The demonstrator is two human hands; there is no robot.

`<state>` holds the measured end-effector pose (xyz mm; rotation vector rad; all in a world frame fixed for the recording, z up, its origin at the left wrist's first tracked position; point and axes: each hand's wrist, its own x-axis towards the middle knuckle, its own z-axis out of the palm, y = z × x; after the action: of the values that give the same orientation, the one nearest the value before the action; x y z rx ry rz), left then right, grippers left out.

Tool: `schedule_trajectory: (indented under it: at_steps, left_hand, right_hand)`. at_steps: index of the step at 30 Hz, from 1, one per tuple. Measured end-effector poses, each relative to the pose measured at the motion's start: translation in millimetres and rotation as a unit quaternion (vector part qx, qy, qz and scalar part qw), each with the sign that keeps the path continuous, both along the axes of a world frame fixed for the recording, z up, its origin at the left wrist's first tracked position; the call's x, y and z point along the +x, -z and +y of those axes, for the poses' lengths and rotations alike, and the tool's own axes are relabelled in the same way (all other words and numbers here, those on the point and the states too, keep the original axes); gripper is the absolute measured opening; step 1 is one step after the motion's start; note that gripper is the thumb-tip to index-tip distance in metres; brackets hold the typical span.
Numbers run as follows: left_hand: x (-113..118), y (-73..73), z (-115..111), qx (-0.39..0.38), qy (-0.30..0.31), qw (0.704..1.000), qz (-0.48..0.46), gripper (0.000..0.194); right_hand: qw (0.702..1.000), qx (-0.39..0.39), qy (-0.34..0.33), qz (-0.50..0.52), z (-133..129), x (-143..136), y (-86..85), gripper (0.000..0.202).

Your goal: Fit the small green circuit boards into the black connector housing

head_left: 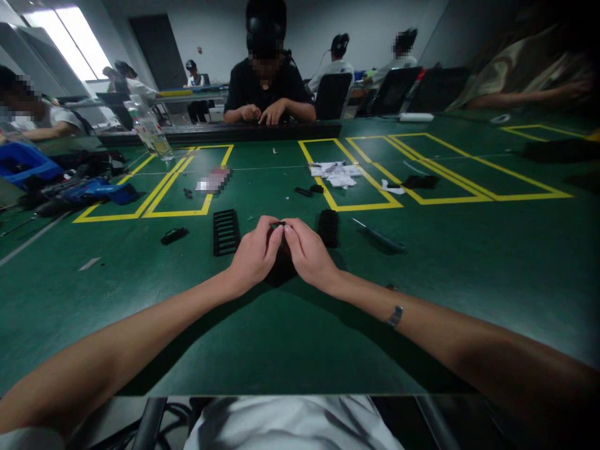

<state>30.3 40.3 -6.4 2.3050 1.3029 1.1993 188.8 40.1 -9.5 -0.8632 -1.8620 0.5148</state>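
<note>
Holds a mostly covered dark piece (280,223) pinched between left hand (254,253) and right hand (310,250), well in from the near edge of the worktop (300,359), seemingly at a fitting or adjusting step, next probably calling for steady pressure.

Free passage existed over the green tabletop (281,350) on the near side of both hands. The slotted black tray (225,234) obstructed leftward travel of the left hand (253,257); the black block (328,228), then the thin-tipped tool (382,239), obstructed rightward travel of the right hand (310,255).
</note>
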Motion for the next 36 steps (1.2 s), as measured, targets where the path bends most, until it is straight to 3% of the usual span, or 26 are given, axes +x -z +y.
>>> schedule_trajectory:
  at_steps: [6,15,22,27,36]
  left_hand:
    - [-2.9,2.6,2.9,0.010,-0.016,0.997,0.072,0.031]
    - [-3.0,6.3,3.7,0.010,-0.014,0.996,0.082,0.033]
    - [-1.9,4.5,1.1,-0.018,-0.002,0.998,0.059,0.033]
    - [3.0,0.6,-5.5,-0.046,-0.005,0.999,0.021,0.031]
    - [6.5,4.7,-5.9,-0.020,-0.012,1.000,-0.007,0.030]
  right_hand:
    - [1.000,-0.003,0.009,-0.001,1.3,-0.6,3.3,0.027]
    - [1.000,-0.026,-0.009,-0.011,-3.2,0.1,0.0,0.027]
    - [0.997,-0.073,-0.018,-0.014,-6.4,0.0,-2.5,0.027]
    - [0.999,-0.044,0.003,-0.014,-6.9,-2.5,-1.6,0.028]
    - [0.999,-0.007,0.028,-0.015,-7.3,-6.8,0.9,0.028]
